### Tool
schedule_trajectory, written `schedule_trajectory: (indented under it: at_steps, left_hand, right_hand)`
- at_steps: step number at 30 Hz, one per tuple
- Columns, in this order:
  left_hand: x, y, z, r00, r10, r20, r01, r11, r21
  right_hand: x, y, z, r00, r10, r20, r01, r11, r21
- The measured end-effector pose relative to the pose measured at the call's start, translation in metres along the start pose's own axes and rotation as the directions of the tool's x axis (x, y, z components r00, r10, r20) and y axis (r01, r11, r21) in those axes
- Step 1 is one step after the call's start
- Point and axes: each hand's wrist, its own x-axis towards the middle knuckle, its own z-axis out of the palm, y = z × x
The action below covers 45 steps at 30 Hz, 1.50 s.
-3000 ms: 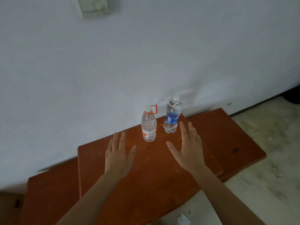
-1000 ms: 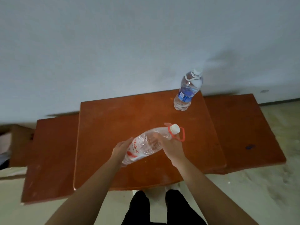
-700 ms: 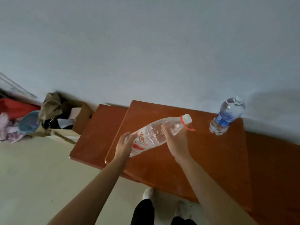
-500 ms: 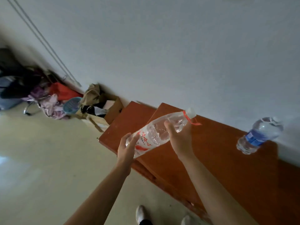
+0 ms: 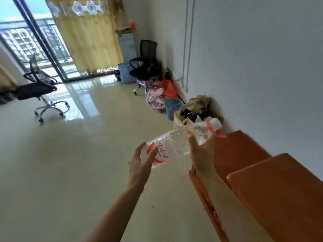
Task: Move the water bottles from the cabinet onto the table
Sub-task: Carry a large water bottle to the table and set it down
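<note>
I carry a clear water bottle (image 5: 176,145) with a red label and a white cap in both hands, tilted with its cap up and to the right. My left hand (image 5: 140,165) cups its bottom end, thumb and fingers curled round the base. My right hand (image 5: 201,154) grips its upper body near the neck. The bottle hangs over the floor, left of the reddish-brown cabinet (image 5: 272,189). The blue-labelled bottle is out of view.
A shiny tiled floor (image 5: 70,163) stretches ahead. Along the right wall lie a blue bin (image 5: 172,106), a cardboard box (image 5: 188,119) and piled clothes. One office chair (image 5: 40,88) stands at the left, another (image 5: 145,67) near the yellow curtain.
I lifted the red-labelled bottle off the cabinet with both hands and turned left. The cabinet slid to the right edge, the blue-labelled bottle left the view, and the room came into sight.
</note>
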Motion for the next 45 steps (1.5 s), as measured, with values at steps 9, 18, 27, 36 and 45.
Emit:
schedule_trajectory:
  at_steps: [9,18,27,36,45]
  left_hand:
    - [0.080,-0.023,-0.224,0.947,-0.008,-0.322,0.028,0.998,0.057]
    - [0.237,-0.054,-0.379,0.812,-0.088,-0.577,0.128,0.991,0.029]
    - [0.343,-0.050,-0.576,0.572,-0.072,-0.817,0.151,0.988,0.018]
    - [0.386,-0.103,-0.809,0.322,-0.081,-0.943,0.121,0.992,-0.044]
    - [0.449,-0.100,-1.030,0.293,-0.080,-0.953,0.178,0.984,-0.028]
  right_hand:
    - [-0.012,0.005,0.262,0.953,-0.054,0.299,0.050,0.999,0.022]
    - [0.057,0.056,0.520,0.843,-0.031,0.537,-0.024,0.995,0.096]
    - [0.074,0.033,0.792,0.616,-0.081,0.784,-0.067,0.986,0.154]
    - [-0.027,0.028,1.053,0.400,-0.203,0.894,-0.034,0.971,0.236]
    - [-0.099,0.011,1.272,0.447,-0.225,0.866,0.024,0.971,0.240]
